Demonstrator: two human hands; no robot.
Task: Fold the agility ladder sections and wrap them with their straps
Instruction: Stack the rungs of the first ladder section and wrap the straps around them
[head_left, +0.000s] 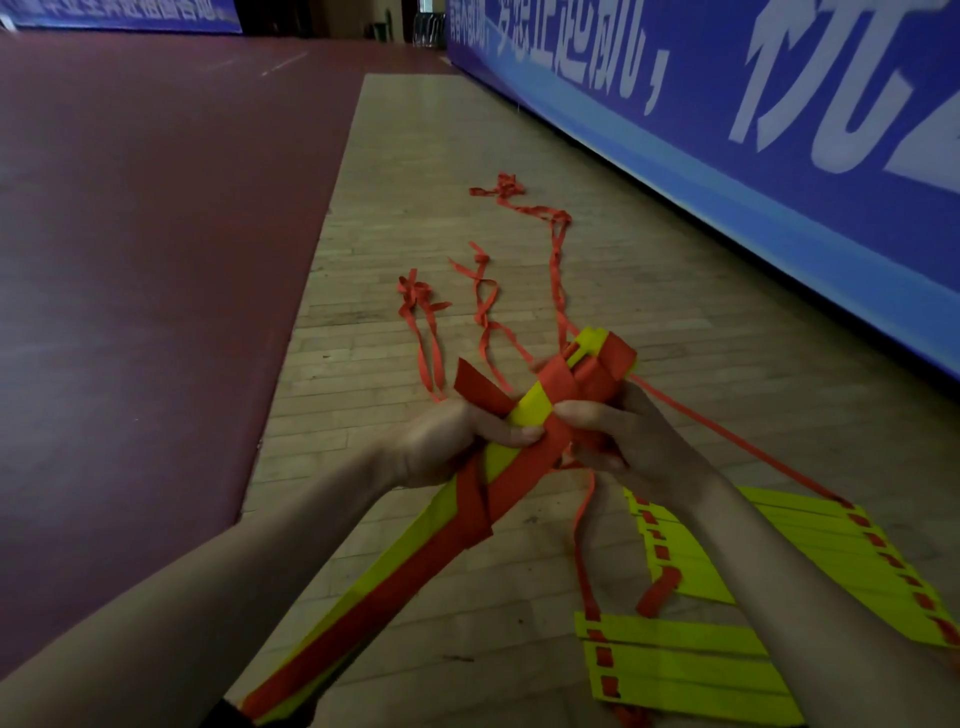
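Note:
A folded bundle of yellow ladder rungs (535, 402) with red strap (524, 467) wound around it slants from the lower left up to the middle of the view. My left hand (457, 441) grips the bundle from the left, thumb over the yellow rung. My right hand (618, 431) holds it from the right, fingers pinching the red strap at the wrap. A thin red strap (582, 530) hangs down from under my right hand.
More yellow rungs (810, 551) lie spread on the wood floor at the lower right, another stack (685, 670) below them. Loose red straps (488, 306) trail ahead across the floor. A blue banner wall (727, 130) runs along the right; dark red floor (130, 260) lies left.

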